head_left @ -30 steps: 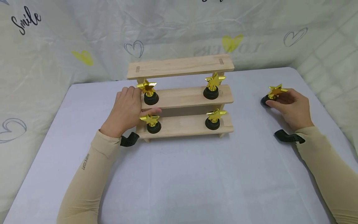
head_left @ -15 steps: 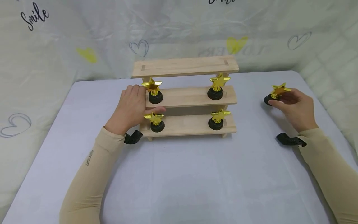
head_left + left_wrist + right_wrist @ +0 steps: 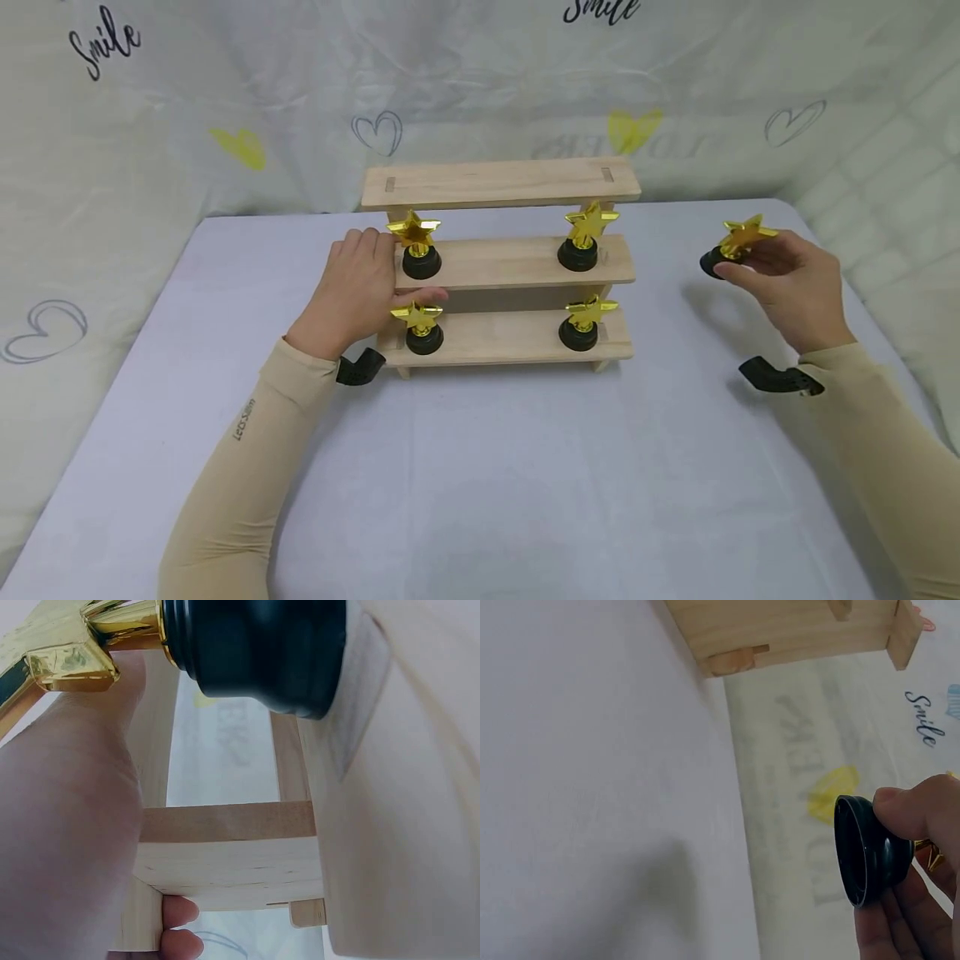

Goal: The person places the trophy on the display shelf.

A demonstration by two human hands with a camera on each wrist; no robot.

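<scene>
A three-tier wooden shelf [image 3: 495,262] stands at the back middle of the table. My left hand [image 3: 356,287] grips its left end around the middle tier, thumb reaching inside under that board; curled fingertips show behind the side panel in the left wrist view. Gold star trophies with black bases stand at both ends of the middle and bottom tiers, among them a lower left trophy [image 3: 423,337] close by my thumb. To the right of the shelf, my right hand [image 3: 798,287] pinches another star trophy [image 3: 738,242] by its black base [image 3: 866,851], raised over the table.
The top tier [image 3: 498,183] of the shelf bears nothing. A white cloth covers the table [image 3: 510,483]. Close behind it hangs a pale printed curtain [image 3: 480,75]. Black wrist mounts [image 3: 780,377] stick out from both sleeves.
My right hand has lifted the trophy a little off the table, its shadow now apart from it. The left hand keeps its hold on the shelf. The head view has shifted slightly.
</scene>
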